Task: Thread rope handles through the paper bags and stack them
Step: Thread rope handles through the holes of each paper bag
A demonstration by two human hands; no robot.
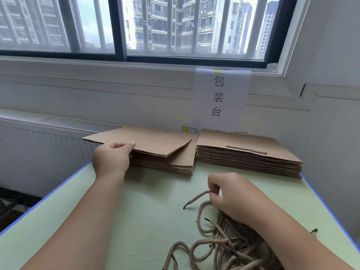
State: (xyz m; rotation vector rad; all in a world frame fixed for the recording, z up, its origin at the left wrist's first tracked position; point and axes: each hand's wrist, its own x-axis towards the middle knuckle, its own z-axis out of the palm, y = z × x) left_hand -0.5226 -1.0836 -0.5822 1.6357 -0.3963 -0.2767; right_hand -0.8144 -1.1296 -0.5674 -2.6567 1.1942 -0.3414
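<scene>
From the rope pile (218, 244) the right hand (231, 195) pinches one rope (196, 197). The left hand (111, 158) grips the top bag (153, 142), tilted up above its stack (167, 165).

On the table (146, 211) the left stack (175, 162) lies beside the right stack (249, 160), rope pile (220, 242) before them.

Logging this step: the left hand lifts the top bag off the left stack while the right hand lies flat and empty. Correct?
No: in the head view the right hand pinches a rope. The left hand does lift the top bag off the left stack.
</scene>
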